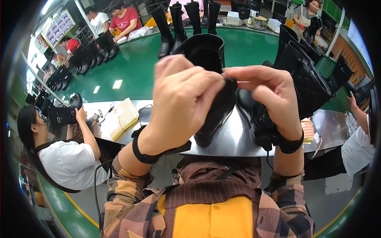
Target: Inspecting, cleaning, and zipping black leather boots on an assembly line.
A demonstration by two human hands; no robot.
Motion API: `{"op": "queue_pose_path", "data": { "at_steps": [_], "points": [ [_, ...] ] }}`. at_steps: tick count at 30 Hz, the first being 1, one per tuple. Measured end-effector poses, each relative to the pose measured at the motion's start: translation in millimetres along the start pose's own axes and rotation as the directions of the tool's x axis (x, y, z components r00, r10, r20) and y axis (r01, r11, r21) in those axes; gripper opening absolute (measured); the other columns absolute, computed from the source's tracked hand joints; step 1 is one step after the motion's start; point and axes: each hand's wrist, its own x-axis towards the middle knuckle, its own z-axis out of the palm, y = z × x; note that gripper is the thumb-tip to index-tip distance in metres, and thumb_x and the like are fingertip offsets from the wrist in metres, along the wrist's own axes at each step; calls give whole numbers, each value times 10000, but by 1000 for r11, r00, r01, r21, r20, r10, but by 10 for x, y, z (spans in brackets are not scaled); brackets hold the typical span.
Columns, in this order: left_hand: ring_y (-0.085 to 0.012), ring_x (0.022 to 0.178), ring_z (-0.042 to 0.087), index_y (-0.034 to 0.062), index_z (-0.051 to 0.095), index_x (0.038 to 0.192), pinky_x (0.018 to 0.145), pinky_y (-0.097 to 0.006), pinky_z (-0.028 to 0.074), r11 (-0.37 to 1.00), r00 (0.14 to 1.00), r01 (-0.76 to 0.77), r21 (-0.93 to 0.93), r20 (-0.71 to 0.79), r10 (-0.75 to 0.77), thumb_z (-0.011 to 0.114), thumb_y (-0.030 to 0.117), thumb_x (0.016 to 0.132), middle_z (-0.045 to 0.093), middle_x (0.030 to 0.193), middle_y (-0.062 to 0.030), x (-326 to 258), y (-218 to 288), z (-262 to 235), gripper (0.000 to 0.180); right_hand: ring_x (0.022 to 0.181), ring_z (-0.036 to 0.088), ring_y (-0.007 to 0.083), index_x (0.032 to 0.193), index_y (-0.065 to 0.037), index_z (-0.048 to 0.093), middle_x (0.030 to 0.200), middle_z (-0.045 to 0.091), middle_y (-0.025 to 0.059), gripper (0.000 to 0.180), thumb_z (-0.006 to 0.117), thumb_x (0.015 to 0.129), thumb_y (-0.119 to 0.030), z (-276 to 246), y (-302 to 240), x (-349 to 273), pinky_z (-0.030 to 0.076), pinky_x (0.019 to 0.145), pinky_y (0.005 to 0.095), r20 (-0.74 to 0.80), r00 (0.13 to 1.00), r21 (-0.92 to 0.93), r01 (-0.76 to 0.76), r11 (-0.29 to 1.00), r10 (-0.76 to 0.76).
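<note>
A green conveyor belt is carrying rows of black boots past the steel workbench. On it a tall black boot is standing upright — apparently mid-finishing. Both hands are pinching together at its top edge: the left hand and right hand are gripping a small black strap between fingertips — fastening seemingly unfinished.
</note>
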Motion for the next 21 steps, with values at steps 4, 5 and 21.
{"op": "queue_pose_path", "data": {
  "at_steps": [4,5,21],
  "points": [
    [-224,747,514,-2,691,879,781,-343,413,990,992,125,-59,-3,-126,689,105,844,629,745,-69,-45,-93,-76,112,1013,658,179,1102,54,673,1144,678,141,372,467,793,86,-28,131,-83,492,935,302,-40,997,-87,61,994,-65],
    [-224,747,514,-2,691,879,781,-343,413,990,992,126,-58,1,-126,689,105,844,629,745,-69,-56,-113,-83,112,1011,659,173,1131,39,666,1152,677,131,362,496,814,75,-15,165,-92,494,923,296,-85,996,-88,18,996,-25],
    [-226,723,563,78,700,785,853,-364,397,984,976,69,163,-214,-33,746,129,765,654,716,-42,-91,-183,-5,72,758,620,71,923,19,693,846,701,38,212,650,938,-188,137,489,103,486,702,212,-318,935,-16,159,987,-156]
  ]
}}
